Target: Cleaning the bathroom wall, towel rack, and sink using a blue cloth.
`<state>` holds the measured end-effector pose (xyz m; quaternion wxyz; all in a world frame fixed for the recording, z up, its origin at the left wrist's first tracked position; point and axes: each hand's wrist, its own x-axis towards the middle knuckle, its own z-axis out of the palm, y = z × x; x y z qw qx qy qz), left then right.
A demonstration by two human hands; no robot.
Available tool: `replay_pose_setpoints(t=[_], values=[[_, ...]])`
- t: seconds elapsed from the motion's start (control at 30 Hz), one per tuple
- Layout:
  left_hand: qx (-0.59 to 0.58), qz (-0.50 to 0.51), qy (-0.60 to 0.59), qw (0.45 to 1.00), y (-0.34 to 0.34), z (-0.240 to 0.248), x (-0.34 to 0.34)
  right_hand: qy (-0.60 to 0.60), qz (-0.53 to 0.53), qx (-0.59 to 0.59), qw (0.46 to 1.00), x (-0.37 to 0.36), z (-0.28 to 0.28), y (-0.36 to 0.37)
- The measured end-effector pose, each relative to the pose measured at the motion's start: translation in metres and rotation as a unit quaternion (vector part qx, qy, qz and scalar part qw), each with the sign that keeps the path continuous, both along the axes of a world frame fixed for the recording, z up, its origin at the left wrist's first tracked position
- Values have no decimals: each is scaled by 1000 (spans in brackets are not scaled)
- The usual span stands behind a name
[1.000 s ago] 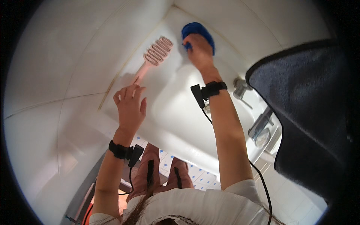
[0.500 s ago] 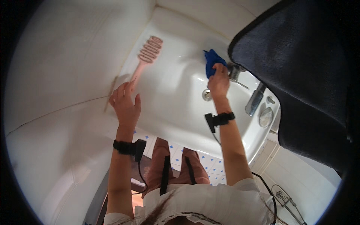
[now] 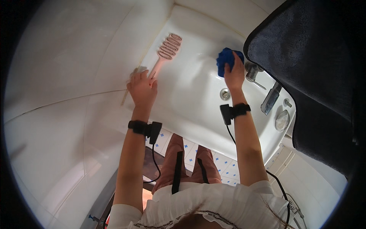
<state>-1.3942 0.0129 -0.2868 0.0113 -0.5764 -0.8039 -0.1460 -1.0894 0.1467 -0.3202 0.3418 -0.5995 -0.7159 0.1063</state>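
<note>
A pink hairbrush (image 3: 168, 49) with wavy rows of bristles lies on the left part of the white sink (image 3: 183, 87), bristles up. My left hand (image 3: 142, 89) rests at the sink's left edge by the end of the handle, thumb apart from the fingers. The handle's end lies between thumb and forefinger, though I cannot tell whether they press on it. My right hand (image 3: 235, 74) is closed on a crumpled blue cloth (image 3: 226, 62), held against the basin wall beside the tap. The cloth partly hides its fingers.
A metal tap (image 3: 252, 71) with a lever stands right of the cloth. Past it lie a flat chrome piece (image 3: 271, 100) and a clear soap dish (image 3: 282, 120). A dark towel (image 3: 305, 68) hangs over the right side. The drain (image 3: 225, 94) sits below my right hand. A tiled wall borders the left.
The whole view has shifted, moving the scene rightward. My right hand has gone slightly farther away, and the blue cloth looks wider and more bunched. My left hand is slightly farther forward beside the hairbrush handle.
</note>
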Motion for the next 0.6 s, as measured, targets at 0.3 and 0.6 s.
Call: replay_pose_setpoints(t=[0.3,0.6], values=[[-50,-6,-151,987,8,-5,18,106,109,-110,982,-29,30,27],[-20,-59,-310,949,-68,20,19,-136,32,98,985,-46,10,60]])
